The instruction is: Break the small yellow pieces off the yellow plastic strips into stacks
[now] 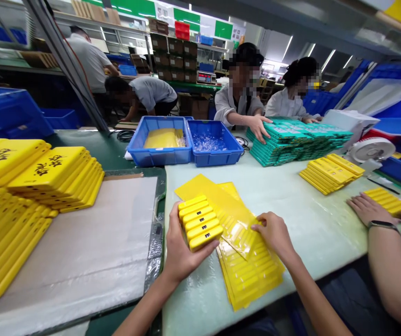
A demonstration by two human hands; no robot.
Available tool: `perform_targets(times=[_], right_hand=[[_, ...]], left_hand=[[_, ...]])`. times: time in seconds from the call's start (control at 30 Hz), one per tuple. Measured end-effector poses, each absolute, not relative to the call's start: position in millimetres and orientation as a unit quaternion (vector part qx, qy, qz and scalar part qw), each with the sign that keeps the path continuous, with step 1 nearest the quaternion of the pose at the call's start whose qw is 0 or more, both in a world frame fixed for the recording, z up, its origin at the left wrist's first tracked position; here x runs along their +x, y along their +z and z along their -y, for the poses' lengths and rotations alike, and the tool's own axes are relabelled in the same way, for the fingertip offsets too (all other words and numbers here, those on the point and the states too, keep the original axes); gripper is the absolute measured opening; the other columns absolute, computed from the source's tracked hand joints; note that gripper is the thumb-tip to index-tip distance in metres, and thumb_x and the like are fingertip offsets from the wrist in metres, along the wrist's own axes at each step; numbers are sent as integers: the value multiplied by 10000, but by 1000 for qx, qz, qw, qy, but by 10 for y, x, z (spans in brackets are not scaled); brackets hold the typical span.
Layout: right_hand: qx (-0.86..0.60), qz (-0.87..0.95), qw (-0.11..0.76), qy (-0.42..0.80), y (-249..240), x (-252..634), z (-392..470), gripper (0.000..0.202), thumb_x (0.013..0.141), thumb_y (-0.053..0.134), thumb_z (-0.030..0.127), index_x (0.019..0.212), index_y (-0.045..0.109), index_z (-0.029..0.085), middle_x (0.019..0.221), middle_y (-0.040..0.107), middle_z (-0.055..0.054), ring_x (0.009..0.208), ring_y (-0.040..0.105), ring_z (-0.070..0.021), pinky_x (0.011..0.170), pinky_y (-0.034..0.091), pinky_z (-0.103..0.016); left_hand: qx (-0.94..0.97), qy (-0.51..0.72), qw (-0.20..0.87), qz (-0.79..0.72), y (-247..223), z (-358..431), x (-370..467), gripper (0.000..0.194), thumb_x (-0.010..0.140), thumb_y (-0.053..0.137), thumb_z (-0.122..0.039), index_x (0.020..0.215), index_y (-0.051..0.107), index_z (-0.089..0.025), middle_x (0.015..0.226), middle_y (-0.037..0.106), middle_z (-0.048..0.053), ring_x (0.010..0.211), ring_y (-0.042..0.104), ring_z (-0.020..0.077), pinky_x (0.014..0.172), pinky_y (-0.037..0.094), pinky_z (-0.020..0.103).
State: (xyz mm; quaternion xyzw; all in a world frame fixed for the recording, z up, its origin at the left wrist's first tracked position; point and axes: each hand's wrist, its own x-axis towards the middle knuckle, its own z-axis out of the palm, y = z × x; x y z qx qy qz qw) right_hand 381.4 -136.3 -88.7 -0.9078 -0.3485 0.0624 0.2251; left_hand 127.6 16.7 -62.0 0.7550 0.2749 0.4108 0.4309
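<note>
My left hand is wrapped round a stack of several yellow rectangular cases, whose narrow ends with small dark ports face me. To its right, my right hand pinches the right edge of a yellow film sheet between thumb and fingers. That sheet lies slanted over a pile of glossy yellow sheets on the pale green mat, partly behind the held cases.
Large stacks of yellow cases stand at the left. Two blue bins sit behind the mat. A co-worker's hand touches teal stacks; another person's hand rests by yellow cases at the right.
</note>
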Motion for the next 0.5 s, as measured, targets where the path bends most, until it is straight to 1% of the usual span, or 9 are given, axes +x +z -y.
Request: perform_targets(times=[0.07, 0.13, 0.2, 0.27, 0.33, 0.4, 0.43, 0.47, 0.5], right_hand=[[-906, 336, 247, 68, -903, 3856, 1390, 121, 789, 810, 225, 884, 755, 172, 854, 738, -60, 800, 700, -239, 754, 518, -329], [-885, 347, 303, 70, -890, 3892, 1426, 100, 792, 787, 253, 833, 714, 198, 821, 721, -31, 766, 687, -216, 734, 533, -318], [-842, 380, 378, 60, -836, 3913, 1466, 83, 821, 735, 282, 831, 690, 212, 838, 714, -28, 785, 683, -215, 759, 552, -329], [-805, 424, 413, 40, -749, 3906, 1501, 72, 863, 673, 292, 856, 683, 221, 870, 716, -38, 824, 685, -226, 803, 556, -359], [-793, 475, 381, 13, -656, 3869, 1520, 92, 904, 616, 282, 846, 666, 231, 858, 711, -36, 832, 677, -234, 910, 532, -423], [-780, 523, 344, -12, -584, 3821, 1527, 137, 936, 564, 259, 828, 646, 240, 842, 705, -30, 841, 671, -237, 1071, 446, -509], [-773, 538, 335, -15, -562, 3806, 1529, 158, 947, 546, 256, 820, 639, 243, 836, 702, -31, 845, 671, -239, 1111, 410, -531], [-770, 546, 331, -6, -547, 3803, 1531, 166, 950, 541, 262, 815, 636, 246, 837, 703, -36, 847, 671, -241, 1105, 418, -526], [-771, 545, 329, 18, -538, 3818, 1535, 162, 945, 551, 275, 810, 636, 249, 839, 703, -44, 840, 670, -245, 1046, 466, -496]], left_hand=[[755, 415, 430, -271, -621, -161, 1273, 1123, 684, 924, -484, 1553, 260, -229, 1356, 614, 146, 1230, 670, 352, 1103, 545, 543], [754, 417, 429, -271, -624, -159, 1275, 1127, 682, 926, -482, 1557, 260, -231, 1372, 602, 148, 1254, 657, 357, 1114, 535, 546], [752, 422, 429, -271, -628, -159, 1280, 1130, 672, 931, -487, 1552, 271, -227, 1373, 597, 150, 1264, 648, 363, 1119, 527, 549], [748, 427, 431, -267, -632, -157, 1286, 1125, 665, 933, -491, 1543, 283, -221, 1369, 596, 150, 1266, 644, 364, 1115, 529, 544], [745, 432, 435, -264, -634, -152, 1288, 1124, 661, 932, -499, 1536, 286, -218, 1377, 590, 152, 1272, 637, 365, 1115, 527, 544], [741, 430, 444, -260, -635, -141, 1286, 1122, 659, 934, -502, 1528, 283, -218, 1379, 590, 153, 1273, 636, 366, 1122, 519, 550], [740, 430, 448, -259, -634, -136, 1285, 1119, 656, 936, -501, 1522, 285, -220, 1376, 593, 150, 1272, 635, 365, 1127, 513, 551], [738, 431, 450, -258, -633, -130, 1284, 1115, 651, 940, -501, 1515, 292, -223, 1373, 594, 146, 1273, 633, 364, 1132, 509, 550], [738, 433, 450, -256, -632, -124, 1283, 1112, 648, 942, -504, 1511, 298, -226, 1375, 592, 142, 1278, 628, 363, 1135, 506, 547]])
